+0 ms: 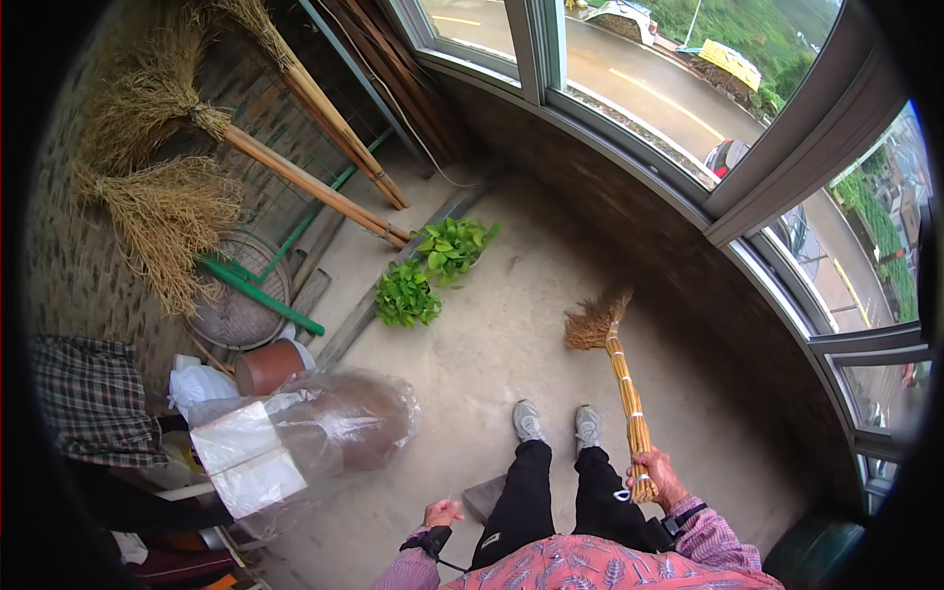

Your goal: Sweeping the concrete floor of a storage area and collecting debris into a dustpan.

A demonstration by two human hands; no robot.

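Note:
My right hand (658, 478) is closed around the lower end of a short straw hand broom's handle (628, 391), bound with several white ties. The broom's reddish-brown bristles (590, 324) point away from me, near the shaded foot of the wall. A small white loop hangs at the handle's end, beside my right hand. My left hand (444, 512) is low in front of me, left of my legs, with fingers curled; whether it holds anything cannot be told. Beside it a grey block (484, 498) lies on the concrete floor (472, 369).
Two leafy green plants (407, 293) stand ahead on the floor. Long-handled brooms (317, 188) lean at the left. A brown container under clear plastic (369, 420), a brown bucket (269, 367) and a green metal frame (262, 295) are at left. Windows (634, 140) line the right wall.

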